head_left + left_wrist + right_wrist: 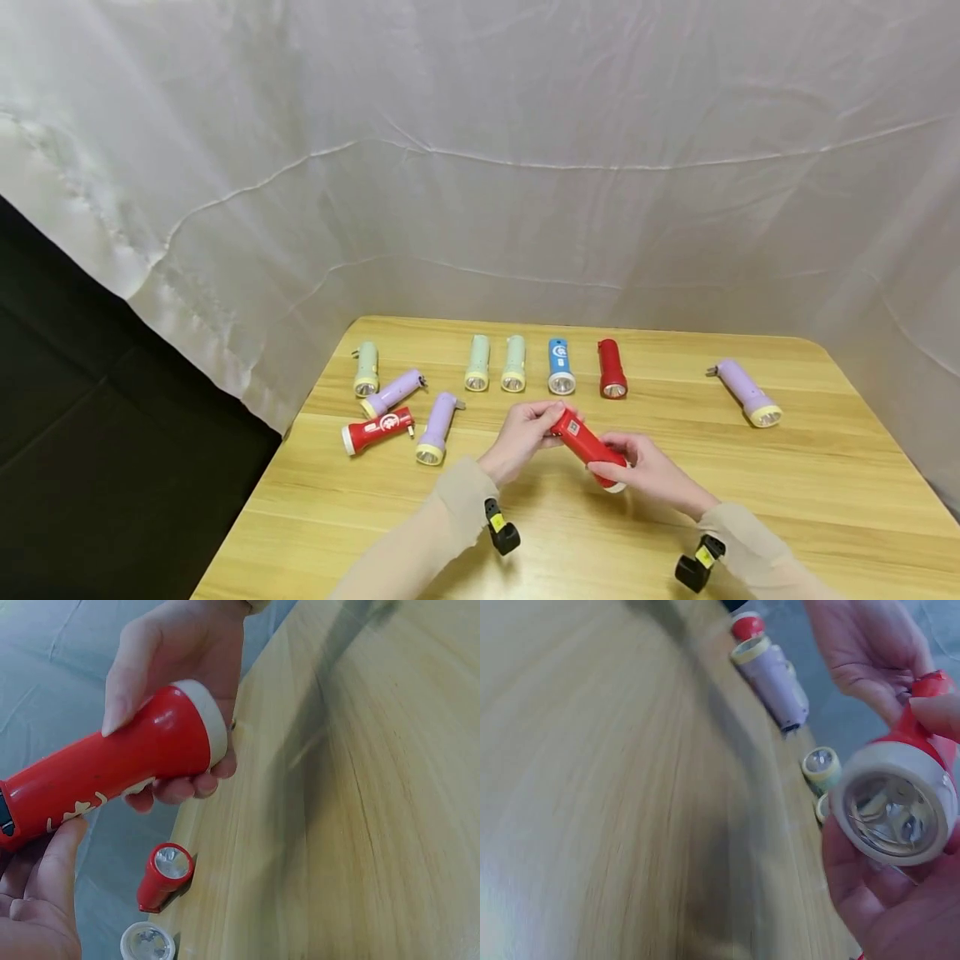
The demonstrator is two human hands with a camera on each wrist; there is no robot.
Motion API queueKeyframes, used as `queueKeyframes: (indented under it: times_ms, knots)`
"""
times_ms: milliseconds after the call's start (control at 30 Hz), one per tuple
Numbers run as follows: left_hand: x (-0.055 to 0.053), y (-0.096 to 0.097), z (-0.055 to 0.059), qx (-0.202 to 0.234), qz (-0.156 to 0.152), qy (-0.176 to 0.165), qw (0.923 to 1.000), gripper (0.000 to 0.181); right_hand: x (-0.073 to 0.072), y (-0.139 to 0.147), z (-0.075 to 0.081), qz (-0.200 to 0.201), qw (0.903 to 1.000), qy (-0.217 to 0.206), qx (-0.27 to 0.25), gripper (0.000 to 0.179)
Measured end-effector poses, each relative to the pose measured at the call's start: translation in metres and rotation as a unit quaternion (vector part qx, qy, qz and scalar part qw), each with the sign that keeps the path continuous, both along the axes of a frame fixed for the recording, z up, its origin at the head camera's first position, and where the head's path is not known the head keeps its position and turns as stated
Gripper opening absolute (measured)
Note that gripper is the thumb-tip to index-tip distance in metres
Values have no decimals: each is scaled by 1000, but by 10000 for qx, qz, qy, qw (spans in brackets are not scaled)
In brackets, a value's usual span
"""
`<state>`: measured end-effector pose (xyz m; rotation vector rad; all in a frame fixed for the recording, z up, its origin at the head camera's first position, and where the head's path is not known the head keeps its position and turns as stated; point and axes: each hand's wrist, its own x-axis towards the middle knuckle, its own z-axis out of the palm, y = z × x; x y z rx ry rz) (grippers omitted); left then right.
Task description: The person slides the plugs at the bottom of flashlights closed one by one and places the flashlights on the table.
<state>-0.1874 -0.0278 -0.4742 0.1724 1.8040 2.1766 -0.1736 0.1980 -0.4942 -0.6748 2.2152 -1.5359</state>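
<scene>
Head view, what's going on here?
A person holds a red flashlight above the table, left hand at its tail, right hand around its white-rimmed head. On the table, four flashlights lie at the left, four more flashlights line the back, and one purple flashlight lies at the right.

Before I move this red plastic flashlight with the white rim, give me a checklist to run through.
1. Red plastic flashlight with the white rim held by left hand and right hand: ok.
2. Its round clear lens unlit: ok.
3. Its plug prongs folded in: cannot tell.
4. Pale purple, cream-rimmed flashlight at far right, prongs folded: not ok, sticking out.
5. Blue, white-rimmed flashlight lying apart from the all-red flashlight: ok.
</scene>
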Motion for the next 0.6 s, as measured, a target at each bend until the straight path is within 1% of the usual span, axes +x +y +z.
queueKeyframes:
  times_ms: [167,300,433,600]
  knots:
    - [-1,-3,2,-131,-102,-17,9999,33,-1,3,5,430,9971,-563,-295,43]
    - [-2,-4,3,-295,-192,-34,9994,35,-1,5,9,669,9916,-998,-484,48]
    - [-3,-5,3,-397,-219,-30,9990,35,-1,5,11,851,9864,-1266,-605,51]
    - [-4,-6,4,-485,-256,10,9985,35,-2,5,13,969,9839,-1372,-603,51]
